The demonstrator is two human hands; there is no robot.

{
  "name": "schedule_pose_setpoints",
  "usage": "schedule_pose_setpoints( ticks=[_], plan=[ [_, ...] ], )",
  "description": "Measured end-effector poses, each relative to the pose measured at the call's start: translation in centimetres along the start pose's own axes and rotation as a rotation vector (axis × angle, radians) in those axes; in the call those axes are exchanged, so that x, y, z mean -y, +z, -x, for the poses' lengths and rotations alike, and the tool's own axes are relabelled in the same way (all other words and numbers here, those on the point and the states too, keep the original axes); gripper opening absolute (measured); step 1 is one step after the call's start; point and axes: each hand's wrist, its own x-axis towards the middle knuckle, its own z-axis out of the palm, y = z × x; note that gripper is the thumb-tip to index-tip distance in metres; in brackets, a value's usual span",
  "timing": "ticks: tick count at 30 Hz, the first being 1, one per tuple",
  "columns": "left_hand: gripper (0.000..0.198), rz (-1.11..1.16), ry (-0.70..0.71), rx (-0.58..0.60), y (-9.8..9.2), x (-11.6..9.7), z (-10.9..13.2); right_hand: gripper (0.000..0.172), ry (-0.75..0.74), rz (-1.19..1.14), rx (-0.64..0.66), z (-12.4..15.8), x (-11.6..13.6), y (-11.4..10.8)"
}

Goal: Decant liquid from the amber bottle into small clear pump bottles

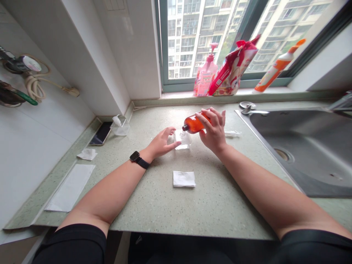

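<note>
An amber bottle (193, 124), uncapped and with orange-tinted liquid showing inside, lies tilted in my right hand (216, 131). Its dark threaded mouth points down and left, just above the neck of a clear square bottle (183, 142). My left hand (162, 142) holds that clear bottle from the left, thumb along the front and fingers behind; a black watch is on this wrist. Whether liquid is flowing is hard to make out. Between my forearms a folded white tissue (184, 179) lies flat on the counter.
A sink (308, 146) is at right, near a slim clear-white item (232, 134). On the left are a phone (101, 133), a clear container with white top (120, 127), crumpled tissue (87, 154) and flat tissue (70, 188). A pink pump bottle (205, 76) and red bag (233, 69) line the windowsill.
</note>
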Motion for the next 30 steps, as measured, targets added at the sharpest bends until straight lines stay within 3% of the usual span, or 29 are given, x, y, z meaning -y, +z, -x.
schedule_pose_setpoints(
  ticks=[30],
  plan=[
    [0.063, 0.01, 0.003, 0.0, 0.08, 0.19, -0.03, 0.083, -0.02, 0.002, -0.02, 0.06, -0.3, 0.09]
  ],
)
